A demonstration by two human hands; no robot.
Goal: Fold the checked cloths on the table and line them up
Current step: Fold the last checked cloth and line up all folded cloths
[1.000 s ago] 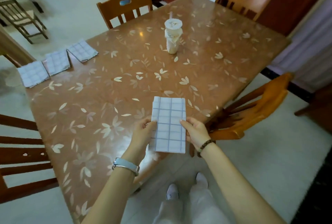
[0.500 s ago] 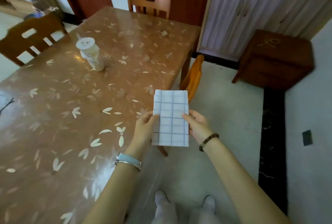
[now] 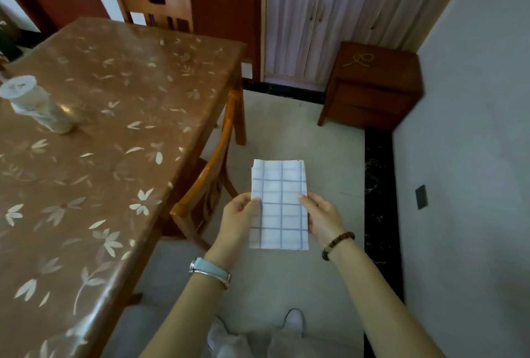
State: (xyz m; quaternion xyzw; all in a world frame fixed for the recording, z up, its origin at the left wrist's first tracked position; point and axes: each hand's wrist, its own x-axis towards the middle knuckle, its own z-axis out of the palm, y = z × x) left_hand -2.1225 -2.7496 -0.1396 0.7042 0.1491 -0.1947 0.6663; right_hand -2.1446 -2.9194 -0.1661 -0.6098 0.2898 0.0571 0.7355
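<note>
White with thin blue checks, the folded cloth (image 3: 279,205) is a narrow rectangle held in the air over the floor (image 3: 286,134), clear of the table (image 3: 94,139), which lies off toward your 9 o'clock. Its long axis runs from 6 to 12 o'clock, straight away from you, and its face is turned up toward your eyes. At the far short end the layers sit slightly out of step at the left corner.

Your left hand (image 3: 239,218) pinches the cloth's left edge about halfway along, thumb on top and fingers underneath; a watch (image 3: 209,271) sits on that wrist. Your right hand (image 3: 321,218) is clamped on the right edge at the same height, thumb on top, with a bead bracelet (image 3: 338,244) on its wrist. Both forearms reach forward from 6 o'clock, nearly level with each other.

Between the cloth and the table stands a wooden chair (image 3: 209,174), pushed in under the table edge at about 10 o'clock. On the table at 9 o'clock a white lidded cup (image 3: 37,105) stands. A dark wooden cabinet (image 3: 372,85) sits by the wall at 1 o'clock.
</note>
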